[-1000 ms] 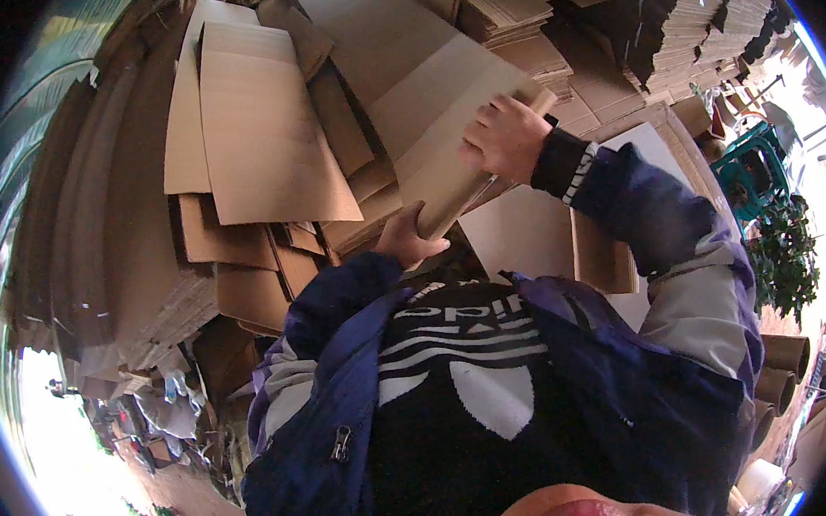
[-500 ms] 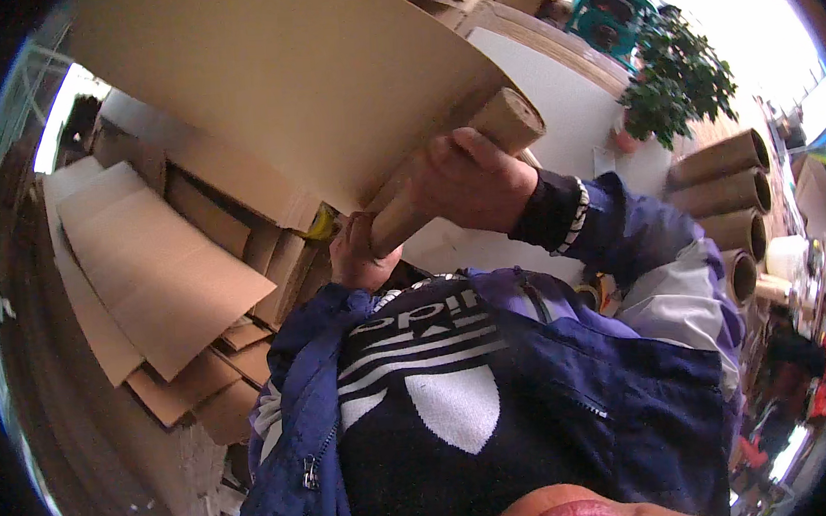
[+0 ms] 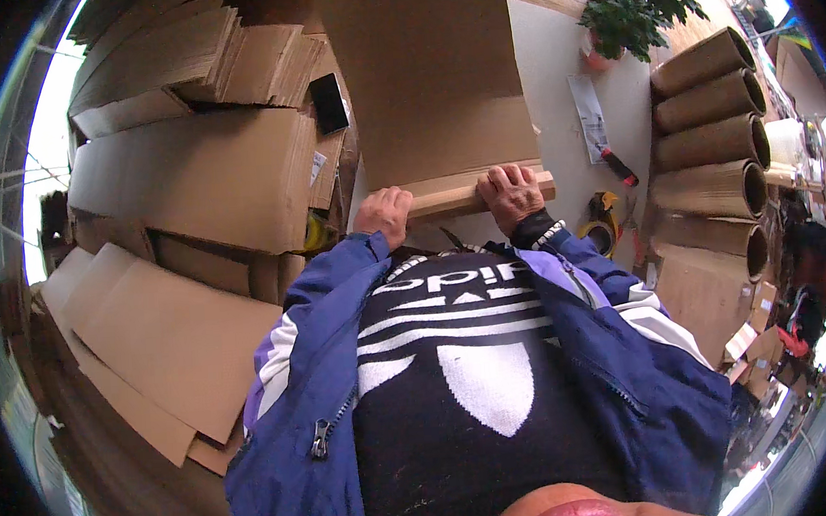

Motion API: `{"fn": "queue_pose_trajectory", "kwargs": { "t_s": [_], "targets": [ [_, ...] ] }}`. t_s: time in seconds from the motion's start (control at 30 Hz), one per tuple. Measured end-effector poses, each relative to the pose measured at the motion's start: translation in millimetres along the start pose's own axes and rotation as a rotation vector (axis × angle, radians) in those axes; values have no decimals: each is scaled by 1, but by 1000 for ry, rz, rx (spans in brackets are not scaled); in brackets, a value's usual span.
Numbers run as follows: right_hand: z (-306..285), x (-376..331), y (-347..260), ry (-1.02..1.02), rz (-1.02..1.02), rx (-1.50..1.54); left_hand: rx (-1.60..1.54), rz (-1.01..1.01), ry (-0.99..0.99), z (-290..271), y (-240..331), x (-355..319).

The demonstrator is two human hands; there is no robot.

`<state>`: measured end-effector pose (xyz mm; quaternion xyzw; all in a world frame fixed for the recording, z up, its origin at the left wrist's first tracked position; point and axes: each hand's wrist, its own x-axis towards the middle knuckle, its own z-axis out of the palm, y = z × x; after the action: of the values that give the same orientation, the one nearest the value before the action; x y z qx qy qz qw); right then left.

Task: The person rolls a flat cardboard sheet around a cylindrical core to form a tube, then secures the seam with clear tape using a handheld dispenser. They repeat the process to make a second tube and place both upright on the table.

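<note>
where the cardboard sheet [image 3: 436,86] ended: left hand [image 3: 384,214] and right hand [image 3: 511,195] were clamped on its near edge
white tabletop [image 3: 550,70]: red-handled tool [image 3: 619,167] lay right of both hands

the left hand [image 3: 384,214] and the right hand [image 3: 512,200] are in front of the person, apart from each other, at nearly equal height. on both hands the back is turned upward, and the fingers [image 3: 500,179] are bent as in a grip. the left forearm [image 3: 338,274] and the right forearm [image 3: 579,259] reach forward, covered by sleeves.
</note>
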<state>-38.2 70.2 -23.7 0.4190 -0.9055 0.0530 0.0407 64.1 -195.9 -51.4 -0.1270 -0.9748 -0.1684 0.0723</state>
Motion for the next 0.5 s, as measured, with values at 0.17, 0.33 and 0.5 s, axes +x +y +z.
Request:
{"fn": "queue_pose_trajectory", "kwargs": {
  "t_s": [0.17,0.33,0.5],
  "targets": [
    [2,-3,1,34,-44,253,-110,57,-66,13,-31,-7],
    [0,-1,93,758,586,511,-268,105,3,5,-70,-4],
    [109,25,164,-30,891,138,-321,140,-36,-3,-81,5]
  ]
}}
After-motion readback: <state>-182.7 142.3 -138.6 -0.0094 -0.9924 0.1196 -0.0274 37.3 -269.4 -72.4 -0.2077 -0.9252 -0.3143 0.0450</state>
